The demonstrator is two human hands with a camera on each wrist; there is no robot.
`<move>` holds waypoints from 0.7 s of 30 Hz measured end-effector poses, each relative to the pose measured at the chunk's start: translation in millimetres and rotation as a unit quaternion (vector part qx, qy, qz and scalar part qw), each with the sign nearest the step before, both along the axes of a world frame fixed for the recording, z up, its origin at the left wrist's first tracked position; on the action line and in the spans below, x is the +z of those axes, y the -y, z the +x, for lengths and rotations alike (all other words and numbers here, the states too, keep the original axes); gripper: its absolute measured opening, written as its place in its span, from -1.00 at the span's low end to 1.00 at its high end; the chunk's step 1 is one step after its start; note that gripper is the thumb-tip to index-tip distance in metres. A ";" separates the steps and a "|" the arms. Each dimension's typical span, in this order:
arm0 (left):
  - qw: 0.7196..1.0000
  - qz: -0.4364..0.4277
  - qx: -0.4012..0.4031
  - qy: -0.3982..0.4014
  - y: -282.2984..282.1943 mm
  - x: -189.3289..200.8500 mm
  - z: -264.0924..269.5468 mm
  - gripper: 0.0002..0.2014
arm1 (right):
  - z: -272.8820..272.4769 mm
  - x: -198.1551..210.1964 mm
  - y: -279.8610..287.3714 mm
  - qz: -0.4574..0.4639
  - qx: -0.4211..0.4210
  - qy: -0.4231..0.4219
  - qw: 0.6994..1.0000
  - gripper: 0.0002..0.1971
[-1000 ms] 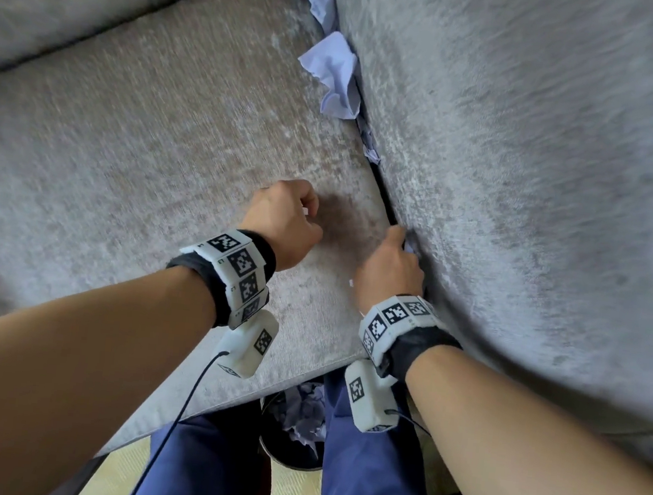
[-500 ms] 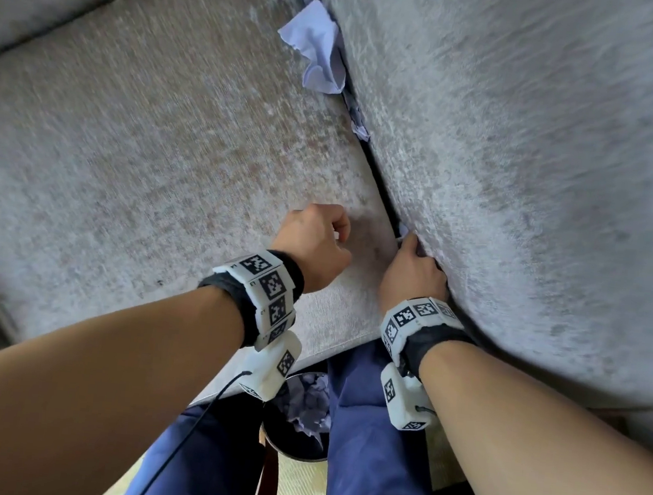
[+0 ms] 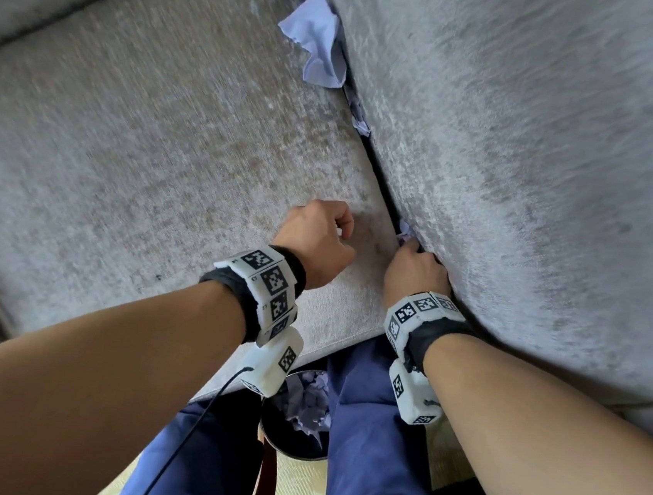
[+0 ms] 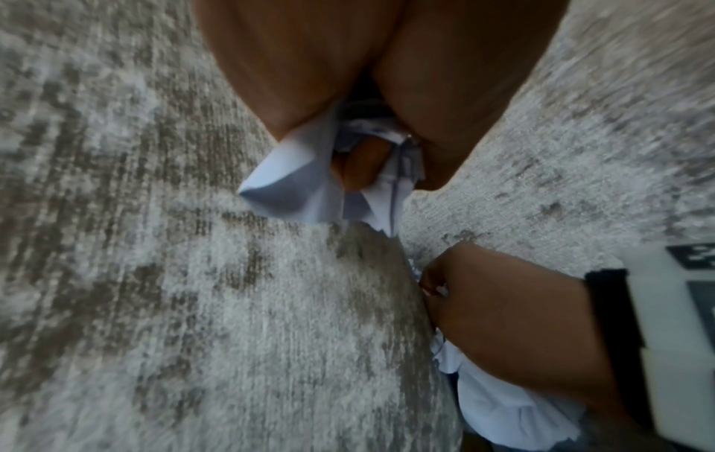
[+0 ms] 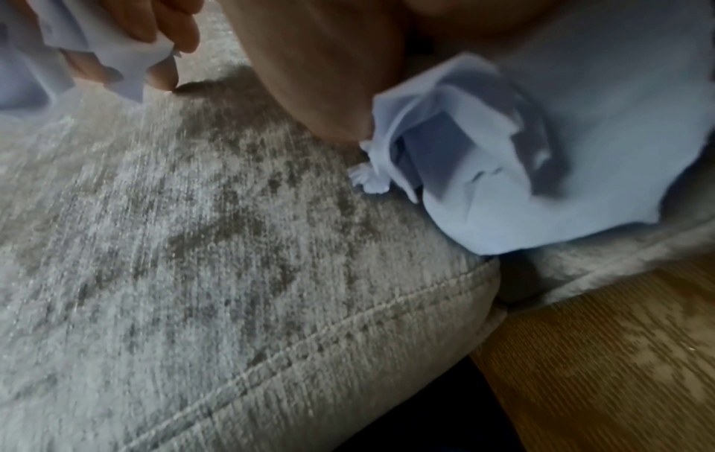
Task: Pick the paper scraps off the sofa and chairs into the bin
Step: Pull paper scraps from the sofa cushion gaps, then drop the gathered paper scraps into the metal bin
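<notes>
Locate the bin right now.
In the head view the bin sits on the floor at bottom centre, between the person's blue-trousered legs, just below the front edge of the sofa seat cushion, with paper scraps already inside.

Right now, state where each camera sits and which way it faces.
Head: looks down on the sofa, both forearms, and the bin between the legs.
Left wrist: looks along the left hand gripping paper scraps.
Right wrist: looks along the right hand at the crumpled scrap by the seam.
All share both hands.

two hands, five paper scraps, one bin
</notes>
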State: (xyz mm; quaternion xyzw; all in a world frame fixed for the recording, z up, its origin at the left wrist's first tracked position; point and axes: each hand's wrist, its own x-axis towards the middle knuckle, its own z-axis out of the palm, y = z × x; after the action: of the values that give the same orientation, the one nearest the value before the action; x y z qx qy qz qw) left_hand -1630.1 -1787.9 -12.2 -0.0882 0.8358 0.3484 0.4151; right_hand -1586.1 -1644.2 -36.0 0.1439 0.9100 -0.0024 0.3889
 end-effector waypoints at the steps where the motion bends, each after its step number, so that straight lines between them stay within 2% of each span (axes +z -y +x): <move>1: 1.000 0.000 0.000 -0.002 1.6 0.2 0.8 -0.78 | 0.4 0.7 0.1 -0.001 -0.004 -0.005 1.000 -0.65; 7: 1.000 0.000 0.021 -0.021 16.3 13.4 1.6 -0.76 | 3.4 25.0 9.9 -0.049 0.011 -0.027 0.998 -0.78; 13: 0.998 0.013 0.035 -0.049 52.3 43.3 8.4 -0.74 | 20.0 52.8 52.1 -0.133 0.046 -0.008 0.990 -0.71; 17: 0.998 0.006 0.041 -0.057 85.7 61.8 34.6 -0.73 | 43.7 68.6 83.3 -0.157 0.035 -0.021 0.987 -0.86; 21: 0.997 0.020 0.054 -0.044 103.1 65.2 72.8 -0.75 | 63.4 76.1 104.5 -0.176 -0.005 -0.023 0.984 -0.77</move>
State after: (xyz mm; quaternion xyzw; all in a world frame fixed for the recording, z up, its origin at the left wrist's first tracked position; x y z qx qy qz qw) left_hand -1557.3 -1891.0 53.0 -0.1099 0.8402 0.3903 0.3602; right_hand -1522.7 -1748.7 40.1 0.0775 0.9032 -0.1680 0.3874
